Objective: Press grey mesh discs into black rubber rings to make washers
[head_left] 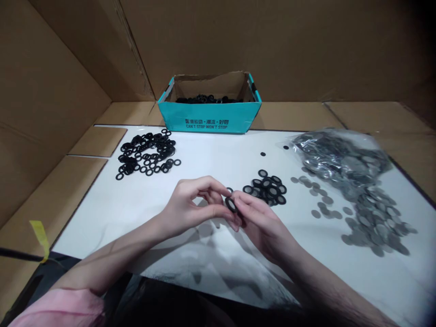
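Note:
Between my hands, above the white tabletop, is a black ring (230, 204). My left hand (199, 204) pinches its left edge between thumb and index finger. From the other side, the fingertips of my right hand (257, 218) grip it too. Part of another ring shows just behind my fingertips; what bears it is hidden. Beyond my right hand sits a small pile of black rings with grey discs in their centres (272, 190). Open black rings (150, 154) lie in a loose heap at the left.
A turquoise box (209, 117) holding black rings stands at the back. At the right lie a clear plastic bag of grey discs (344, 159) and a spread of loose grey discs (378, 218). Cardboard walls (272, 50) surround the tabletop. Yellow tape (40, 236) hangs at the left.

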The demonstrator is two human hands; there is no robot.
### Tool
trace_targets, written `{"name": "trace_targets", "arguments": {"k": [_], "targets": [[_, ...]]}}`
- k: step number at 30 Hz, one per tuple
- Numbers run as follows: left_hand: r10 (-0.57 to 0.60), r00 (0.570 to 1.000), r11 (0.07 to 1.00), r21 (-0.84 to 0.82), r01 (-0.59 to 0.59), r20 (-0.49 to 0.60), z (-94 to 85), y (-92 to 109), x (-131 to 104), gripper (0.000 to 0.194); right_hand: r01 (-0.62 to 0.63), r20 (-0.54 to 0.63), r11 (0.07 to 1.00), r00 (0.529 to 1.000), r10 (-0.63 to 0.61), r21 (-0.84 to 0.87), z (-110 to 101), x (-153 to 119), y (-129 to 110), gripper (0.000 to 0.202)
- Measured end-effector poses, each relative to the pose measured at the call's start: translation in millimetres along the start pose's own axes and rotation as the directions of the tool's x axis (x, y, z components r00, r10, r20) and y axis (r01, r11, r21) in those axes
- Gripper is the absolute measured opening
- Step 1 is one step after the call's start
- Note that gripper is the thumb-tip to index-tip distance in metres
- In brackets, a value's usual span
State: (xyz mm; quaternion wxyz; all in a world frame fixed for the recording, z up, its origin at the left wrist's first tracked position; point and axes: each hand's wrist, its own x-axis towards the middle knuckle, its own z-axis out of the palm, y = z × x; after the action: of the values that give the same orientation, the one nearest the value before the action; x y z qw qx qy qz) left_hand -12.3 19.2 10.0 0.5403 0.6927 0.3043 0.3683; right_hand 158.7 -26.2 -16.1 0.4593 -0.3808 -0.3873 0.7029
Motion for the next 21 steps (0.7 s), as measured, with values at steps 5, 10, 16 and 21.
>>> {"name": "trace_targets", "arguments": {"k": [5,10,16,21], "targets": [[0.012,0.999,1.000,0.025,-0.013,0.046,-0.6,1.2,0.5,0.008,-0.083,0.029,0.989,0.996,0.081,0.119,2.9,-0.2,-2.3,0.034],[-0.112,0.991,0.992,-0.043,0.115,0.067,0.2,3.6,0.6,0.013,-0.079,0.046,0.993,0.996,0.075,0.091,3.2,0.6,-0.9,0.035],[-0.047,0.999,0.999,0.018,0.047,0.005,-0.3,3.9,1.8,0.014,0.337,0.070,0.746,0.928,-0.365,-0.574,-5.4,-3.8,-3.7,0.019],[-0.032,0.999,0.997,0.078,0.030,0.031,-0.1,2.7,0.6,0.018,0.469,0.179,0.501,0.835,-0.521,-0.728,-3.5,-6.4,-9.0,0.009]]}}
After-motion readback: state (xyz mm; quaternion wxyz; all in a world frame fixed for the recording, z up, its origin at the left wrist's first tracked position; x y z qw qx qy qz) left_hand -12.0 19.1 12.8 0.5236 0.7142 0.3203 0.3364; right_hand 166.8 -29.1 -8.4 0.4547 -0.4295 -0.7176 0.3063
